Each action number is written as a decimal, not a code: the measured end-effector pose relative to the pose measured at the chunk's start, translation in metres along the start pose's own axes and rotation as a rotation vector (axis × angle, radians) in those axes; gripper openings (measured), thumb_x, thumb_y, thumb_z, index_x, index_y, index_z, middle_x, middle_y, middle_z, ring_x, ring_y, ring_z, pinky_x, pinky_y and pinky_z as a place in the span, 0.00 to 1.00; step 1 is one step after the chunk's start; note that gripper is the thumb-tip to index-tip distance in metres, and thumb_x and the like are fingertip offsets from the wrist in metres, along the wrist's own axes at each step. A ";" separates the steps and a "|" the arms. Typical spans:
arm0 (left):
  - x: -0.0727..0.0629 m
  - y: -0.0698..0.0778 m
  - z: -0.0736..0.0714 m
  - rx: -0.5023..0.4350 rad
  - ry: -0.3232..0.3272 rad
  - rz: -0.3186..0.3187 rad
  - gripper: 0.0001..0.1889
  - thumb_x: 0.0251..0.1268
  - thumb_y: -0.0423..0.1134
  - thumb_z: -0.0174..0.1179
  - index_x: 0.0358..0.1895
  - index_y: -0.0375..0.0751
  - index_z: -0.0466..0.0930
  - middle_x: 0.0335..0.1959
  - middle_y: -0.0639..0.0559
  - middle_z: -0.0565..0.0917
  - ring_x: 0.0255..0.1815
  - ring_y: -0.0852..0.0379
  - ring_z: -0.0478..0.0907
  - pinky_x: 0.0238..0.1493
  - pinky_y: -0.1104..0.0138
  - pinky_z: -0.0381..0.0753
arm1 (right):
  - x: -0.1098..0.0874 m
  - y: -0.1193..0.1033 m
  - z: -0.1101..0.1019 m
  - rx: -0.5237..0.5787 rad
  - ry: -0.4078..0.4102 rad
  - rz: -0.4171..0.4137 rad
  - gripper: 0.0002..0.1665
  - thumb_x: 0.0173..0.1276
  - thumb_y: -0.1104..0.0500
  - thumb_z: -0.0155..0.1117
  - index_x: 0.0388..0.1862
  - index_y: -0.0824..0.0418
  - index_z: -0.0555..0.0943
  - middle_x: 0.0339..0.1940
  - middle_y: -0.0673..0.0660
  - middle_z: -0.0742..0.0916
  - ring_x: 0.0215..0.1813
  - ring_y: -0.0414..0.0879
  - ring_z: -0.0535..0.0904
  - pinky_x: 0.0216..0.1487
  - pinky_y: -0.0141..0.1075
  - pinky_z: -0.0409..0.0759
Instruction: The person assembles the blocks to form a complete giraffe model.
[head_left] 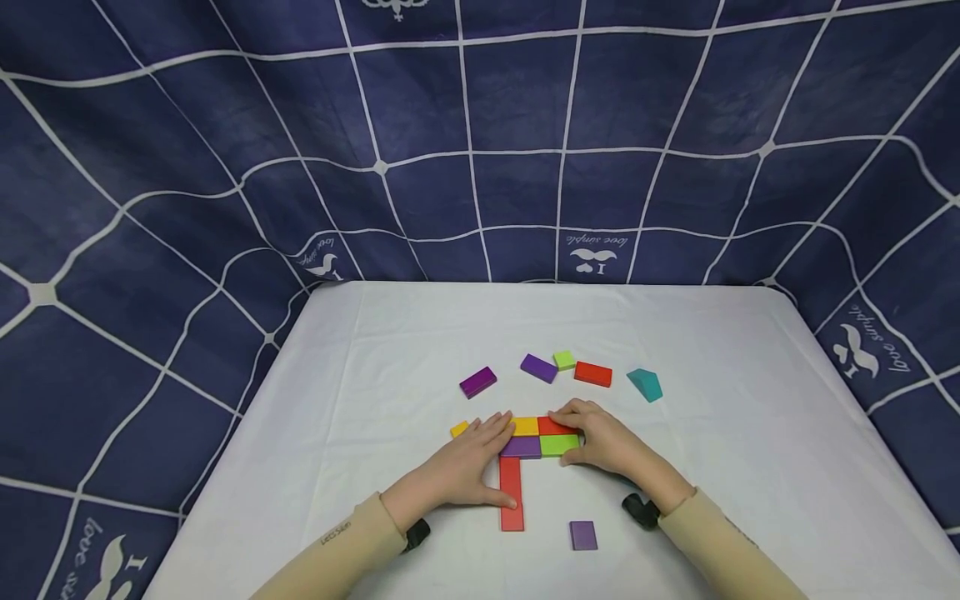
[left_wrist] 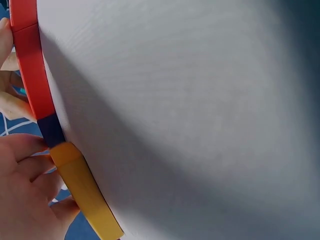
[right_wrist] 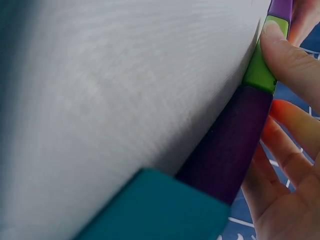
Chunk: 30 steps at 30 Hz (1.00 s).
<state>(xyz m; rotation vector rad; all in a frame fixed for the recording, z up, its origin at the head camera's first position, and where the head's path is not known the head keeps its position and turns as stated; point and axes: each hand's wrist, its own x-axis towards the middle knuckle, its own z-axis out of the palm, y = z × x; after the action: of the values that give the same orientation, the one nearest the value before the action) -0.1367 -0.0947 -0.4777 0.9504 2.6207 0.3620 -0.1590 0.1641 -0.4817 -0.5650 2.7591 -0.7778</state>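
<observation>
We reach forward with both arms, our left sleeve (head_left: 337, 543) slanting in from the lower left and our right sleeve (head_left: 722, 540) from the lower right, both beige and ending near the wrist. Our left hand (head_left: 467, 465) is turned palm down, its fingers (head_left: 491, 429) fairly straight and close together, pointing ahead and inward, its thumb (head_left: 495, 497) spread well away from them. Our right hand (head_left: 606, 439) angles inward, thumb and fingers arched to pinch between their tips. The two hands are near each other, apart.

High head view, facing forward-down; wrist views close (blocks (head_left: 522, 447) in all).
</observation>
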 end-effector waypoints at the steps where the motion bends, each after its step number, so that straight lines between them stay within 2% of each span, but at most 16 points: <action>1: 0.000 0.000 0.000 0.001 -0.002 0.000 0.57 0.50 0.73 0.63 0.78 0.42 0.52 0.81 0.50 0.50 0.82 0.52 0.46 0.80 0.54 0.51 | 0.000 0.000 0.000 -0.001 0.001 -0.001 0.40 0.50 0.55 0.81 0.64 0.57 0.79 0.52 0.51 0.82 0.56 0.47 0.76 0.60 0.45 0.81; 18: 0.000 0.002 0.003 0.014 -0.014 -0.004 0.57 0.51 0.73 0.62 0.78 0.43 0.53 0.81 0.51 0.51 0.82 0.52 0.47 0.80 0.57 0.53 | -0.004 0.001 0.002 -0.011 -0.017 -0.002 0.40 0.51 0.54 0.81 0.65 0.58 0.78 0.57 0.54 0.82 0.60 0.50 0.76 0.62 0.48 0.80; 24: 0.001 0.002 0.001 0.015 -0.010 0.000 0.56 0.51 0.72 0.63 0.78 0.42 0.53 0.81 0.49 0.51 0.81 0.51 0.49 0.79 0.57 0.55 | -0.005 0.001 -0.001 0.017 -0.026 -0.007 0.42 0.54 0.52 0.79 0.68 0.56 0.76 0.62 0.56 0.80 0.65 0.54 0.74 0.65 0.52 0.77; 30: 0.002 0.000 -0.002 0.014 -0.006 0.003 0.56 0.51 0.72 0.63 0.78 0.43 0.53 0.81 0.49 0.51 0.81 0.51 0.49 0.79 0.57 0.57 | -0.014 0.001 -0.010 0.035 0.042 -0.045 0.39 0.56 0.53 0.77 0.67 0.57 0.76 0.65 0.57 0.79 0.67 0.56 0.73 0.64 0.54 0.77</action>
<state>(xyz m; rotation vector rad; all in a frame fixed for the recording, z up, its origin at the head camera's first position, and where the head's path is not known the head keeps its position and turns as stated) -0.1390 -0.0934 -0.4760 0.9583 2.6201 0.3409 -0.1496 0.1754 -0.4728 -0.6130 2.7739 -0.8563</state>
